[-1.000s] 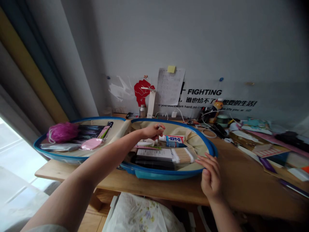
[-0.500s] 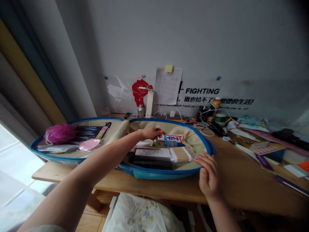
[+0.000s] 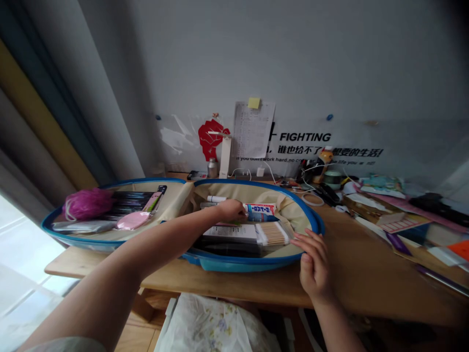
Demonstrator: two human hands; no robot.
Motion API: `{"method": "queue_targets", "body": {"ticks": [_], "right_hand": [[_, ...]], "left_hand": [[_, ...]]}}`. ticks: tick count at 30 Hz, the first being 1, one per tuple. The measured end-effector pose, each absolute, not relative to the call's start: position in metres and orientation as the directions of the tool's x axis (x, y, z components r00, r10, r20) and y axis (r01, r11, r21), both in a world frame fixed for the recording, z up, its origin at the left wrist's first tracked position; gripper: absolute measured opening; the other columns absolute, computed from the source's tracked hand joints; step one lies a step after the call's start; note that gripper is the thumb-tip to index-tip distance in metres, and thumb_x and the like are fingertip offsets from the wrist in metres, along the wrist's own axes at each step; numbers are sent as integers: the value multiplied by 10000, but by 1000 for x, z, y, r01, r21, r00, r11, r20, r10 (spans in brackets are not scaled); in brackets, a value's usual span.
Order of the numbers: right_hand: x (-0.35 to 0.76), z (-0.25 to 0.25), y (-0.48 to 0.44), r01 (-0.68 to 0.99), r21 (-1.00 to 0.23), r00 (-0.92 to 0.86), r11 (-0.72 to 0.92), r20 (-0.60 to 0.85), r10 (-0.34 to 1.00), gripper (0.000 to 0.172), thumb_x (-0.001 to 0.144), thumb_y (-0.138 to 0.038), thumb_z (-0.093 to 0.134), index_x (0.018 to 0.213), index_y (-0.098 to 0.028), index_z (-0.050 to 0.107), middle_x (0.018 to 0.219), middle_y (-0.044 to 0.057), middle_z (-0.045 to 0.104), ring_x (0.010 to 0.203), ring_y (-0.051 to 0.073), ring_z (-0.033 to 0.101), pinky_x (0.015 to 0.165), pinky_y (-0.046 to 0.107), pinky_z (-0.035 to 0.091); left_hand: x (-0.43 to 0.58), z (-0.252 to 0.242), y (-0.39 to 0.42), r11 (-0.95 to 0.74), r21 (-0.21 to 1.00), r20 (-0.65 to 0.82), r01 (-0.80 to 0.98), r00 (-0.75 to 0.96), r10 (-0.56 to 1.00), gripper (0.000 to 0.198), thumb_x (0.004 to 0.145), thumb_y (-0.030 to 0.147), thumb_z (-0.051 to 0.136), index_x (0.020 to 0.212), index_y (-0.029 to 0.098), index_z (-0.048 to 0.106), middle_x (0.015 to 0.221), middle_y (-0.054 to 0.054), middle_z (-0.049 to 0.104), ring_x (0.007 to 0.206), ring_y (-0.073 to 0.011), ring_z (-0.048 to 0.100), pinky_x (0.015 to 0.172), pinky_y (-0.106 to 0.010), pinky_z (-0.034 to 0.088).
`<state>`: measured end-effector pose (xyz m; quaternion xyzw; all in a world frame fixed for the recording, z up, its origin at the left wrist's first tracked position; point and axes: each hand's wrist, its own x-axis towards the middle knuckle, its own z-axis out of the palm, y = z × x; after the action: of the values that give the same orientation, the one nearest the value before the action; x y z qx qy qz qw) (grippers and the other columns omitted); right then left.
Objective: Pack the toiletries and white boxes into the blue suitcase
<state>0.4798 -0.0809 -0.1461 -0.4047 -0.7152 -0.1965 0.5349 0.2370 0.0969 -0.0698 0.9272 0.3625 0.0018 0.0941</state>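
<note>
An open blue suitcase (image 3: 238, 261) with beige lining lies on the wooden desk (image 3: 366, 278). My left hand (image 3: 230, 210) reaches into its right half, fingers curled down on the contents beside a red-and-white toothpaste tube (image 3: 262, 209); what the fingers hold is hidden. A white tube (image 3: 216, 199) lies just behind that hand. In front of it are a flat white box (image 3: 230, 232) and a pack of cotton swabs (image 3: 273, 234). My right hand (image 3: 313, 266) rests with spread fingers on the suitcase's front right rim.
The left half holds a pink bath puff (image 3: 86, 204), a pink oval item (image 3: 132, 220) and dark packets. Papers, cables and small bottles (image 3: 330, 176) crowd the desk's back and right. A curtain (image 3: 54, 122) hangs at left. A floral bag (image 3: 208, 327) sits below the desk edge.
My left hand, raised over the case with a small item at its fingertips, has dropped onto the contents by the toothpaste tube. The white tube behind it now shows. The right hand stayed put.
</note>
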Motion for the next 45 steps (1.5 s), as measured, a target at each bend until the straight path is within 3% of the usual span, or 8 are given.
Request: {"method": "queue_targets", "body": {"ticks": [11,22,26,31,33,36,40,45], "right_hand": [[479,-145,-80,793,-131,-115,594,927,358,317,996,-228,370,1125,-241,659,1110,80,698,1235,251,579,1091,499,407],[479,-145,-81,798,-133,-117,588,923,368,313,999,-236,368,1118,-235,658,1114,78,696,1241,250,578,1093,491,407],[479,-145,-81,797,-141,-111,587,921,372,313,990,-233,379,1123,-248,663,1109,75,700,1235,255,586,1084,501,416],[479,-144,-82,797,-148,-103,585,922,373,307,984,-234,393,1115,-250,670,1108,71,704,1224,254,593,1076,496,429],[479,-144,-82,802,-146,-100,579,923,371,309,987,-238,388,1105,-249,673,1103,70,705,1213,252,598,1077,498,431],[479,-144,-82,802,-145,-99,579,925,368,307,989,-244,386,1096,-248,674,1093,66,707,1201,246,606,1082,492,430],[481,-146,-81,804,-138,-112,578,921,374,315,990,-242,376,1118,-246,664,1106,73,702,1228,256,591,1084,505,424],[480,-146,-81,810,-133,-110,571,922,370,327,994,-245,365,1125,-248,664,1088,81,699,1221,265,594,1066,521,434]], "left_hand": [[237,-76,100,-783,87,-124,616,786,605,188,911,333,628,902,231,786,1180,-56,743,1104,-227,656,897,-257,431],[233,-75,108,-665,134,-195,735,677,709,327,934,386,538,830,177,767,868,-108,764,795,-225,680,722,-283,444],[232,-70,108,-630,236,-143,740,667,731,276,899,368,577,779,178,737,776,-72,731,744,-195,639,696,-264,433],[232,-54,102,-593,419,18,687,647,762,264,946,386,509,972,189,683,788,-16,652,701,-144,569,683,-244,427],[233,-47,97,-519,606,30,603,635,772,290,941,453,504,990,189,612,697,23,544,599,-122,491,623,-240,421],[234,-39,89,-145,935,-107,325,646,756,255,949,457,404,940,216,488,604,81,316,457,-95,301,513,-228,374],[234,-31,82,164,979,-204,123,674,710,139,941,339,349,880,229,409,610,80,254,419,-79,213,475,-214,343],[232,-34,86,54,995,-95,87,583,807,139,919,334,513,918,243,408,636,83,354,436,-59,263,467,-192,297]]}}
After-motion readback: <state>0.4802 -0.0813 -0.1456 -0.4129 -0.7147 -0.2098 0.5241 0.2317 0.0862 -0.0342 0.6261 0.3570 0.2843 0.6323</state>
